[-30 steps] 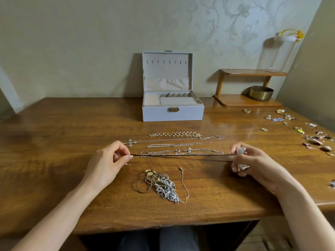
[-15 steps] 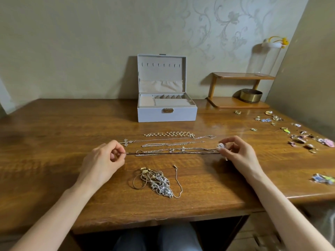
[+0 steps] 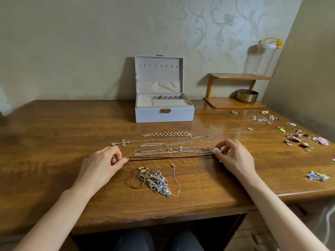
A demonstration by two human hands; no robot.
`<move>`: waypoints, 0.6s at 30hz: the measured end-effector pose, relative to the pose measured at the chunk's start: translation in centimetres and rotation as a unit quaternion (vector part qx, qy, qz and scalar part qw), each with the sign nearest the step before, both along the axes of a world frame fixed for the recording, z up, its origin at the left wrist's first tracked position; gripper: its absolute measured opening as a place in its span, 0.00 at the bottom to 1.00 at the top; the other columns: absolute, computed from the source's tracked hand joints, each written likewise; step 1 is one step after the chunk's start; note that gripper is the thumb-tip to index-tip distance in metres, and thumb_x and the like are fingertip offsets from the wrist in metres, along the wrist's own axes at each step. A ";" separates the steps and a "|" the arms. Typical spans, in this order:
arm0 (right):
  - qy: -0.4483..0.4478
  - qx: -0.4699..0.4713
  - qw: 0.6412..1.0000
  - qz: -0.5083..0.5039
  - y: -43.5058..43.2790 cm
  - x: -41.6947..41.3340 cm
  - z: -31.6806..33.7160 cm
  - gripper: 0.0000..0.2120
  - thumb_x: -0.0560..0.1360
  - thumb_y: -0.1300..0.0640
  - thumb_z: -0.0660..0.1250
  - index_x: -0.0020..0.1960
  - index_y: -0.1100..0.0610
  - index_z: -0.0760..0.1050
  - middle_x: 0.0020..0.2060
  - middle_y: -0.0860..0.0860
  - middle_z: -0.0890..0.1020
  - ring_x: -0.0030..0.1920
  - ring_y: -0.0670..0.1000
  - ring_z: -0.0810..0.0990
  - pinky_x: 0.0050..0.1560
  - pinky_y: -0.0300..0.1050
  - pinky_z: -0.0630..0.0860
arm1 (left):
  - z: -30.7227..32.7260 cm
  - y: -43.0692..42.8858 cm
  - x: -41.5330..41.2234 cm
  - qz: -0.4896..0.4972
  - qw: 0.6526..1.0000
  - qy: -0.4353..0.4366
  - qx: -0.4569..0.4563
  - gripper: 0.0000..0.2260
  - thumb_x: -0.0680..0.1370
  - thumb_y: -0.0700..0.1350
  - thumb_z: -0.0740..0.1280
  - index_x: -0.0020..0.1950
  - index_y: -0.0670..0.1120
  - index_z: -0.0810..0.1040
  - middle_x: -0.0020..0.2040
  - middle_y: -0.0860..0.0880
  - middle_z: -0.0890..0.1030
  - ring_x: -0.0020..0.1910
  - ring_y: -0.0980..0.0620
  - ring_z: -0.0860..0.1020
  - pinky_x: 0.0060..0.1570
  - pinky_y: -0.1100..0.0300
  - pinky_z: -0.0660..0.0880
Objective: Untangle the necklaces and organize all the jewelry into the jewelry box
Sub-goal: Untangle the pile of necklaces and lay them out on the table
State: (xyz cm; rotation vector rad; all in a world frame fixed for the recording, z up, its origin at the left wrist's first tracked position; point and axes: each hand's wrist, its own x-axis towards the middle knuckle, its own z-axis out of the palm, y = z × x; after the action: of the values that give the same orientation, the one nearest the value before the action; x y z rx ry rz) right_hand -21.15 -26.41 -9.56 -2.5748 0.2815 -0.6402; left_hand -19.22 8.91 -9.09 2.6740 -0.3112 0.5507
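The dark cord necklace (image 3: 170, 157) is held stretched between both hands: its left end is pinched by thumb and forefinger of the left hand (image 3: 101, 163), and its pendant end is gripped in the curled fingers of the right hand (image 3: 233, 156). Compared with a second ago, the cord has been carried further from the table's (image 3: 54, 142) near edge and brought down level with the table, just beside the nearest of the straightened chains (image 3: 172, 151). One more necklace thus appears to be freed and joined to the row, though whether it already rests on the wood cannot be told. The tangle (image 3: 154, 182) is left unsorted near the front edge, between the forearms. The jewelry box (image 3: 164, 115) stands open behind the row, apparently not yet filled. Small pieces (image 3: 297, 136) are scattered well apart to the right, and a wooden shelf (image 3: 235, 104) with a brass bowl (image 3: 247, 96) stands behind them. Nothing is seen to block the way to the box.
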 end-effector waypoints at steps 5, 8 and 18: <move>0.008 -0.007 1.000 -0.006 -0.1 0.1 -0.3 0.10 0.73 0.47 0.69 0.51 0.51 0.77 0.47 0.50 0.75 0.47 0.51 0.74 0.42 0.44 0.67 | 0.3 0.1 -0.3 0.009 1.000 0.019 -0.006 0.08 0.74 0.50 0.69 0.42 0.53 0.71 0.36 0.58 0.73 0.33 0.60 0.70 0.28 0.65 0.62; -0.087 -0.026 0.996 0.002 0.1 -0.4 0.2 0.10 0.72 0.51 0.71 0.52 0.52 0.78 0.47 0.51 0.75 0.46 0.52 0.75 0.41 0.43 0.67 | 0.4 0.1 -0.6 -0.026 0.999 -0.014 -0.024 0.09 0.74 0.48 0.70 0.46 0.52 0.70 0.36 0.57 0.72 0.31 0.61 0.70 0.27 0.68 0.62; 0.021 -0.011 0.932 0.363 10.4 -3.1 0.7 0.19 0.65 0.32 0.68 0.46 0.46 0.77 0.37 0.39 0.74 0.40 0.42 0.73 0.37 0.32 0.68 | -0.2 -1.9 -0.9 -0.289 0.956 0.046 0.007 0.12 0.70 0.63 0.63 0.47 0.58 0.73 0.48 0.61 0.71 0.52 0.61 0.70 0.50 0.69 0.68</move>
State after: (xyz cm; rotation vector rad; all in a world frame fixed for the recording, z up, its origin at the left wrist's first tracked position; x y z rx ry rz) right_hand -24.27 -15.98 -8.86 -2.4489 -0.6465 -0.3028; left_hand -20.15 7.03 -9.33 2.4358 -1.0224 0.2364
